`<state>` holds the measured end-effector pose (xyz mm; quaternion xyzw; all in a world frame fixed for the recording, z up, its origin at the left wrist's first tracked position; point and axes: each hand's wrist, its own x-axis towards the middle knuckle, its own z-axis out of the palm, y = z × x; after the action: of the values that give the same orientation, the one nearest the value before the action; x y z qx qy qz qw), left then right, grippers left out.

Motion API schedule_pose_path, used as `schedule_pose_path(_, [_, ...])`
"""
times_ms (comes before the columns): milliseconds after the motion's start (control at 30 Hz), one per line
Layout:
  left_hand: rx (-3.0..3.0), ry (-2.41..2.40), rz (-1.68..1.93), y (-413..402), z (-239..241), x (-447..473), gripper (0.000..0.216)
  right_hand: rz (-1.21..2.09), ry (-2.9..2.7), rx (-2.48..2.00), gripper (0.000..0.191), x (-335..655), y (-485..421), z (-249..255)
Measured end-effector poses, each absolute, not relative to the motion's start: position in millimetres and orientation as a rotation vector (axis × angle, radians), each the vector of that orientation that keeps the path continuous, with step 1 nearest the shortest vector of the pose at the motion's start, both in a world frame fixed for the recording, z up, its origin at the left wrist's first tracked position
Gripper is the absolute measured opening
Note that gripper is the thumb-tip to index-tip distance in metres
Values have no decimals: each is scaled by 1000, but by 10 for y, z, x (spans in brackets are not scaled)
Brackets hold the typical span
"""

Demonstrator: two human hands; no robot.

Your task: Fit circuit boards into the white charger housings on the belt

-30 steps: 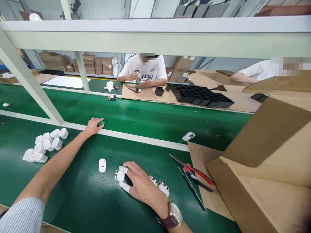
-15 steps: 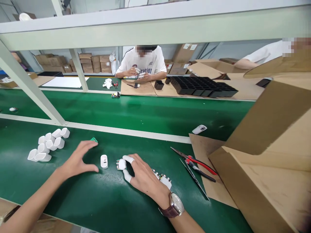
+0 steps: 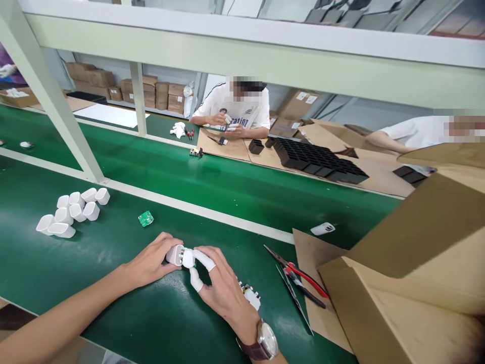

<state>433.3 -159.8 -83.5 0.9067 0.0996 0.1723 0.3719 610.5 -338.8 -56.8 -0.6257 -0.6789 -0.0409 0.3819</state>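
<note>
My left hand (image 3: 154,259) is closed around a white plastic charger housing (image 3: 174,256), its open end turned to the right. White finger cots cover the thumb and forefinger of my right hand (image 3: 224,284). Those two fingers pinch a small circuit board assembly with a white cover (image 3: 188,258). Its component end meets the mouth of the housing; how far it sits inside cannot be made out. A green circuit board (image 3: 145,218) lies beyond my left hand. Partly hidden by my right hand, more circuit assemblies (image 3: 251,297) rest on the bench.
Several white housings (image 3: 76,212) are grouped at the left. To the right lie red-and-black pliers (image 3: 303,283), tweezers (image 3: 294,298) and an open cardboard box (image 3: 379,313). A white piece (image 3: 323,229) lies beyond the rail. Across the belt, a person (image 3: 235,114) works near black trays (image 3: 318,159).
My left hand has moved right and taken hold of the white housing. The housing and the circuit assembly, apart before, now meet. My view has tilted and shifted.
</note>
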Motion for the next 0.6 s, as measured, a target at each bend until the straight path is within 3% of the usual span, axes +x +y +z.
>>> schedule_pose_path(267, [2384, 168, 500, -1603, -817, 4347, 44, -136, -1822, -1619, 54, 6069, -3389, -569])
schedule_pose_path(600, [2455, 226, 446, -1633, -817, 4351, 43, -107, -1842, -1631, 47, 6062, -3388, -558])
